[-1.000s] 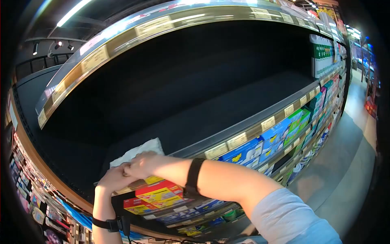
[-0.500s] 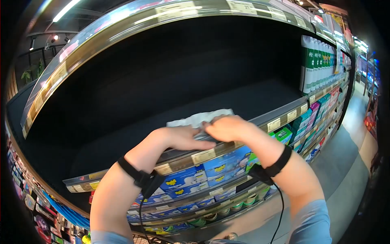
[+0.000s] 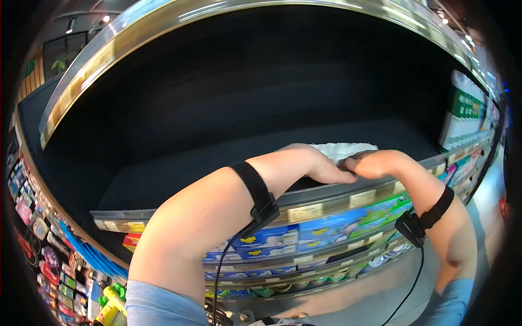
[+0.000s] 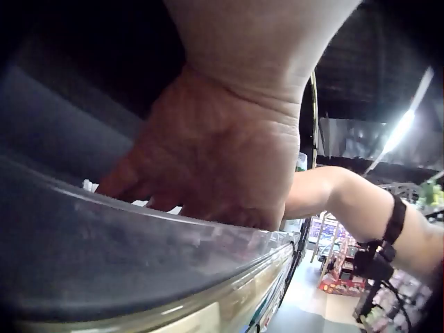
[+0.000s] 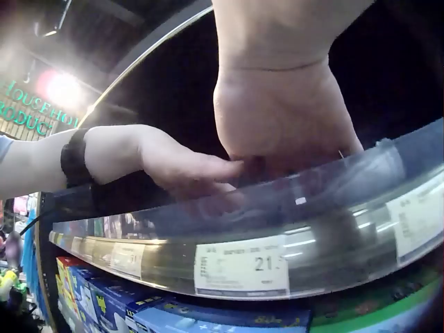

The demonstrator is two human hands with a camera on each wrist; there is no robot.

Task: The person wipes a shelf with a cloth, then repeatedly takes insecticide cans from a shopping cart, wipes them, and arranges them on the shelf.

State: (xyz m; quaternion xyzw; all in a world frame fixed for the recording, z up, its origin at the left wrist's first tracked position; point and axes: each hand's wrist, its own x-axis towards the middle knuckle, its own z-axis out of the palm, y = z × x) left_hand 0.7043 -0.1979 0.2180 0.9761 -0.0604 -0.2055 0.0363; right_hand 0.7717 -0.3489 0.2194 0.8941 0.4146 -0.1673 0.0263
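A white cloth (image 3: 348, 149) lies on the dark shelf (image 3: 174, 169), toward its right half in the head view. My left hand (image 3: 322, 164) rests on the near side of the cloth, palm down with fingers stretched forward. Beside it my right hand (image 3: 374, 163) presses on the cloth, the two hands meeting at the fingertips. White edges of cloth show by the left fingers (image 4: 114, 184) in the left wrist view. A clear shelf lip partly covers the right fingers in the right wrist view.
White-and-green bottles (image 3: 462, 111) stand in a row at the shelf's right end. Price tags (image 5: 241, 266) line the front rail. Blue boxes (image 3: 326, 223) fill the shelf below, and a curved upper shelf edge (image 3: 179, 20) overhangs. Yellow goods (image 3: 113, 304) hang lower left.
Both hands have moved rightward along the shelf with the cloth, from its left end past the middle. The head view has shifted too.
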